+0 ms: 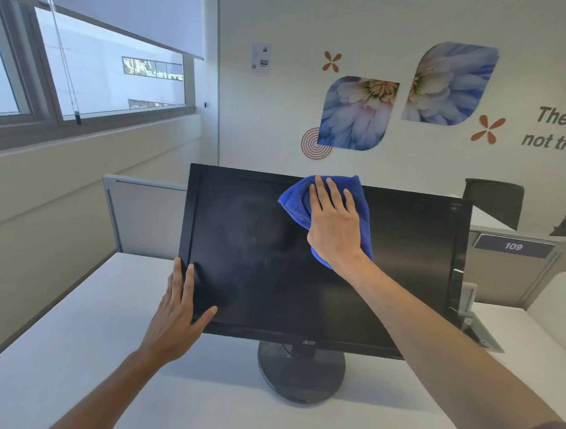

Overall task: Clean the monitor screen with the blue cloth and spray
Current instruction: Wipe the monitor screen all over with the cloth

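The black monitor (321, 265) stands at the centre of the frame on a white desk (71, 351), its round base (300, 372) toward the lower middle; the screen is dark with faint smears left of centre. The right hand (332, 223) lies flat, fingers spread, pressing the blue cloth (295, 198) against the upper middle of the screen, the cloth reaching over the top bezel; the left hand (178, 313) is open, gripping nothing, fingers along the monitor's lower left edge, thumb on the screen.
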### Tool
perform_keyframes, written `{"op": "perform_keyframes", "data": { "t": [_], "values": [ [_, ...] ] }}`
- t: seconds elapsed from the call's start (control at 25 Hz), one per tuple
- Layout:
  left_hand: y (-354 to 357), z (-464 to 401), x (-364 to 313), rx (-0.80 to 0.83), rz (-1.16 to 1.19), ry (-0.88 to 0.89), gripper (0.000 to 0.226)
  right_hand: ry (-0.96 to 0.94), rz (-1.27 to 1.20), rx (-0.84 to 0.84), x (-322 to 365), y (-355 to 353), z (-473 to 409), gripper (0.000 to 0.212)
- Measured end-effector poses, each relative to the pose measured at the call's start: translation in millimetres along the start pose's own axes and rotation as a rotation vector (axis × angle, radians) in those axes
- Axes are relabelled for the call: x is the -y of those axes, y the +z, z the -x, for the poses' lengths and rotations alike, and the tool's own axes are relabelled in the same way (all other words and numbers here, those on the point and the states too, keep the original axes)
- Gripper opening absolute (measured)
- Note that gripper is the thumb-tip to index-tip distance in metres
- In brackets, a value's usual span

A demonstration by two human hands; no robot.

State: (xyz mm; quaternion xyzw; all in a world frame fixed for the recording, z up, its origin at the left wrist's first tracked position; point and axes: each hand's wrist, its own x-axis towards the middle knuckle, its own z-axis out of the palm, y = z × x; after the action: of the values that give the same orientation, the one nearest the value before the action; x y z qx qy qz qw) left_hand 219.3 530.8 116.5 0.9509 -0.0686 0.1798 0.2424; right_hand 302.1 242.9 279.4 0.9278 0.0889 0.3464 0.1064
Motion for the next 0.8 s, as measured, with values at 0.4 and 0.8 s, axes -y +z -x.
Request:
{"op": "perform_keyframes", "data": {
  "t": [0.4,0.8],
  "values": [
    [-1.1,-0.4,0.6,0.034,-0.03,-0.056,0.101,0.129,-0.013,0.004,-119.9,8.6,44.9,0.069],
    [3.8,-1.6,-14.0,-0.006,-0.031,-0.12,0.096,0.261,-0.05,0.078,-212.0,14.1,85.3,0.072]
  ]
}}
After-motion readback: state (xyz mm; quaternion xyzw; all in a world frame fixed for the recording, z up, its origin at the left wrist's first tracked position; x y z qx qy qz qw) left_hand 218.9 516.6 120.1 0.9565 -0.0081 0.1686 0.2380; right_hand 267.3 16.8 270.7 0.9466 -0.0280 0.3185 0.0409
